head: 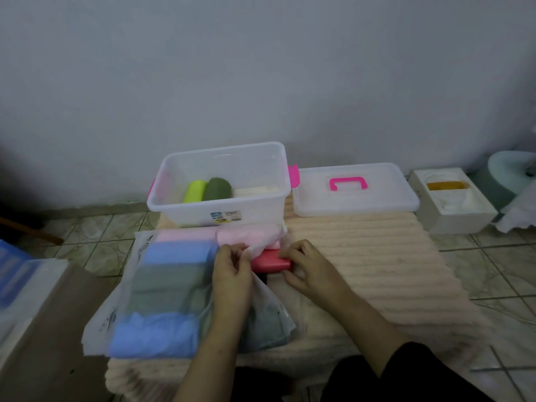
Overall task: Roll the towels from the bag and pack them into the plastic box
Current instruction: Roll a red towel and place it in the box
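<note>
A clear plastic box (261,158) with pink latches stands at the back centre. Inside it lie a lime-green roll (195,191), a dark green roll (217,189) and a pale one (255,192). In front of it lies a translucent bag (162,285) holding folded pink, blue and grey-green towels. My left hand (232,271) pinches the bag's open edge. My right hand (307,265) grips a red towel (268,261) at the bag's mouth.
The box lid (356,204) with a pink handle lies right of the box on a cream ribbed mat (362,256). A white foam box (452,204) stands further right. A blue container (14,274) and brown board (52,329) lie at the left on the tiled floor.
</note>
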